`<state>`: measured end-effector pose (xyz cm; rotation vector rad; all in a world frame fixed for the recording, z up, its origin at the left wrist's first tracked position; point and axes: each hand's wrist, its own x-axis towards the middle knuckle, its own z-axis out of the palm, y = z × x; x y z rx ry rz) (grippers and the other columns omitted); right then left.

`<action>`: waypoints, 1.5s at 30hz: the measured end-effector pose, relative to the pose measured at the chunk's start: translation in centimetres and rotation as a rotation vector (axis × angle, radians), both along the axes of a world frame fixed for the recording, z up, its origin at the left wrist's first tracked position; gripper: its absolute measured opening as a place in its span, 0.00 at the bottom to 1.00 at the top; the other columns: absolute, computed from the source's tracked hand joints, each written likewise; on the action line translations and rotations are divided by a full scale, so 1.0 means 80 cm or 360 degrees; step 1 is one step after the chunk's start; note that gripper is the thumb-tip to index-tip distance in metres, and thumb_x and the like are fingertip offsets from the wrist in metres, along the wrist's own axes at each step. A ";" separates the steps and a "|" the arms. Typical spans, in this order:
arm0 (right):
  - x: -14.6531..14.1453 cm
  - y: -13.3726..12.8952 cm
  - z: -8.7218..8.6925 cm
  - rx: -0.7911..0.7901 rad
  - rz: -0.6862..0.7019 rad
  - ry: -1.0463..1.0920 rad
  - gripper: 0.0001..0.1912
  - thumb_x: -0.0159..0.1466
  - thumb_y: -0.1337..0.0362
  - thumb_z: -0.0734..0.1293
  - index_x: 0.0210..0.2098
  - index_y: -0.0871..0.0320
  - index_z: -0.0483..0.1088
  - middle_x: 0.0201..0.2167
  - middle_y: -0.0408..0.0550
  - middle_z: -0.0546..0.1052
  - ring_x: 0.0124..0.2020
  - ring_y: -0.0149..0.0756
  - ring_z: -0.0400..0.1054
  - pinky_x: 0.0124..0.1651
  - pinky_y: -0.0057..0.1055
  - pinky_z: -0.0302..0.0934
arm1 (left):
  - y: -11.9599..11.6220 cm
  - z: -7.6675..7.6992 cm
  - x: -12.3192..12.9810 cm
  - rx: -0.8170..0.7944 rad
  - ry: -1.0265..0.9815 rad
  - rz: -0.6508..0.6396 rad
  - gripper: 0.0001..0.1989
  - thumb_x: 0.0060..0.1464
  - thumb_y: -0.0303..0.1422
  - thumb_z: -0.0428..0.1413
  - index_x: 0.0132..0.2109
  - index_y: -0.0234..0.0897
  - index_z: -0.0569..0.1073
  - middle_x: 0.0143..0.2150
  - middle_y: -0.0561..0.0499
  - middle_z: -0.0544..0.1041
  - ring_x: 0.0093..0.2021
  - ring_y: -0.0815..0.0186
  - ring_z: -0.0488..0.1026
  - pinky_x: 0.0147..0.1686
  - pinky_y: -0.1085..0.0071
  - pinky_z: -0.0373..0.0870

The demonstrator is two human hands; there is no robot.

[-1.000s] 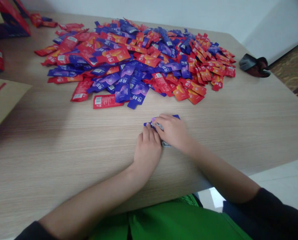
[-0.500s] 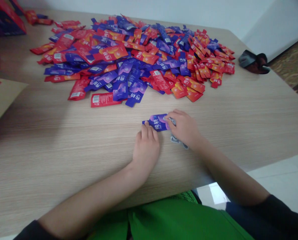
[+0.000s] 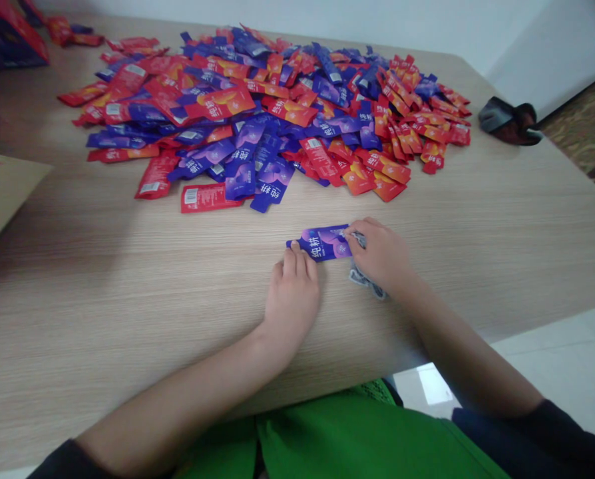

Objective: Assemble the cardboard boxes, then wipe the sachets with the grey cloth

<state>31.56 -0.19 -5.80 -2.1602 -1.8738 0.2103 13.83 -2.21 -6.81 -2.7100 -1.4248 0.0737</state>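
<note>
A purple sachet [image 3: 333,243] with white lettering lies flat on the table, its narrow tab pointing left. The fingers of my left hand [image 3: 293,279] press down on its left end and lower edge, curled together and holding it against the tabletop. At the sachet's right end, my right hand [image 3: 380,256] grips a bunched grey cloth [image 3: 365,278]. Part of that cloth hangs out below the palm and its edge touches the sachet's printed face. The fingers of my right hand are closed, and most of the cloth inside them is hidden.
A broad heap of red and purple sachets [image 3: 272,113] spreads across the back of the wooden table [image 3: 188,293]. Cardboard flaps [image 3: 8,193] and red boxes [image 3: 12,40] stand at the left. A dark, crumpled item [image 3: 510,122] lies near the right edge.
My right hand has slid a little to the right with the grey cloth, baring more of the sachet's right part. My left hand stays nearly in place on the sachet.
</note>
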 end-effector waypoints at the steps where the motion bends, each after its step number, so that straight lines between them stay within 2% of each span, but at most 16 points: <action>1: 0.002 0.000 0.000 -0.0007 -0.0009 0.0009 0.10 0.66 0.64 0.61 0.39 0.54 0.75 0.42 0.48 0.78 0.40 0.41 0.71 0.36 0.33 0.56 | 0.000 0.000 0.000 0.0003 -0.0001 0.0001 0.22 0.62 0.22 0.43 0.61 0.16 0.66 0.64 0.23 0.65 0.61 0.45 0.67 0.49 0.56 0.71; 12: 0.024 -0.004 -0.004 -0.0049 -0.0103 0.0021 0.09 0.65 0.64 0.62 0.39 0.54 0.75 0.43 0.49 0.78 0.40 0.42 0.72 0.38 0.34 0.59 | -0.001 0.001 0.000 0.0026 0.0027 0.0001 0.23 0.62 0.22 0.42 0.61 0.16 0.66 0.64 0.25 0.65 0.61 0.46 0.67 0.48 0.57 0.72; 17: 0.037 0.000 -0.012 -0.0001 -0.0067 0.0181 0.09 0.63 0.65 0.63 0.37 0.55 0.75 0.41 0.48 0.80 0.41 0.43 0.73 0.40 0.35 0.62 | 0.000 0.001 -0.001 0.0016 0.0027 -0.0010 0.23 0.62 0.23 0.43 0.61 0.16 0.65 0.65 0.24 0.64 0.62 0.45 0.66 0.49 0.56 0.72; 22: 0.049 -0.001 -0.013 -0.0041 -0.0145 0.0189 0.08 0.60 0.65 0.64 0.35 0.53 0.76 0.37 0.49 0.80 0.40 0.46 0.74 0.39 0.37 0.62 | 0.002 -0.001 -0.004 -0.0012 0.0007 -0.0008 0.23 0.62 0.23 0.43 0.62 0.16 0.65 0.65 0.24 0.63 0.63 0.45 0.65 0.51 0.56 0.71; 26: 0.054 -0.004 -0.002 0.0169 -0.0199 0.0180 0.08 0.61 0.65 0.64 0.35 0.54 0.76 0.38 0.50 0.79 0.39 0.44 0.73 0.40 0.38 0.63 | 0.002 -0.002 -0.005 -0.0021 -0.0022 -0.0012 0.23 0.62 0.23 0.43 0.61 0.17 0.65 0.65 0.24 0.63 0.63 0.45 0.65 0.51 0.55 0.71; 28: 0.046 -0.004 0.007 0.0316 -0.0118 0.0209 0.08 0.63 0.64 0.63 0.36 0.54 0.75 0.38 0.50 0.78 0.39 0.42 0.72 0.41 0.37 0.62 | 0.002 -0.003 -0.006 -0.0012 -0.0040 -0.0018 0.23 0.62 0.23 0.44 0.61 0.17 0.65 0.65 0.24 0.63 0.63 0.45 0.65 0.51 0.55 0.71; 30: 0.029 -0.002 0.014 0.0394 0.0056 0.0243 0.08 0.64 0.65 0.63 0.37 0.55 0.74 0.38 0.49 0.77 0.39 0.41 0.71 0.42 0.36 0.62 | 0.003 -0.004 -0.007 -0.0002 -0.0049 -0.0028 0.23 0.62 0.24 0.44 0.61 0.17 0.65 0.65 0.24 0.63 0.62 0.45 0.66 0.50 0.55 0.71; 34: -0.019 0.005 0.016 0.0308 0.0475 0.0254 0.08 0.66 0.66 0.61 0.39 0.56 0.73 0.39 0.48 0.76 0.41 0.37 0.71 0.42 0.32 0.61 | 0.004 -0.005 -0.007 0.0001 -0.0053 -0.0028 0.23 0.63 0.25 0.44 0.61 0.17 0.65 0.65 0.24 0.64 0.62 0.45 0.66 0.50 0.55 0.71; 36: -0.040 0.009 0.011 0.0252 0.0599 0.0175 0.10 0.68 0.66 0.60 0.40 0.56 0.74 0.40 0.47 0.76 0.41 0.36 0.70 0.42 0.31 0.60 | 0.004 -0.004 -0.007 -0.0011 -0.0062 -0.0034 0.22 0.63 0.25 0.44 0.61 0.18 0.66 0.65 0.25 0.64 0.62 0.45 0.66 0.50 0.55 0.71; 40: -0.059 0.014 -0.001 0.0159 0.0712 -0.0088 0.12 0.69 0.65 0.59 0.39 0.57 0.75 0.40 0.48 0.75 0.39 0.36 0.69 0.39 0.32 0.59 | 0.005 -0.002 -0.006 -0.0026 -0.0066 -0.0049 0.21 0.64 0.25 0.44 0.60 0.19 0.67 0.64 0.27 0.66 0.63 0.46 0.65 0.49 0.56 0.71; 45: -0.055 0.014 -0.007 0.0120 0.0741 -0.0194 0.13 0.69 0.64 0.59 0.40 0.57 0.76 0.41 0.48 0.75 0.40 0.38 0.69 0.40 0.34 0.59 | 0.004 -0.003 -0.005 0.0008 -0.0074 -0.0032 0.21 0.63 0.26 0.45 0.59 0.20 0.68 0.64 0.26 0.66 0.62 0.47 0.66 0.48 0.57 0.72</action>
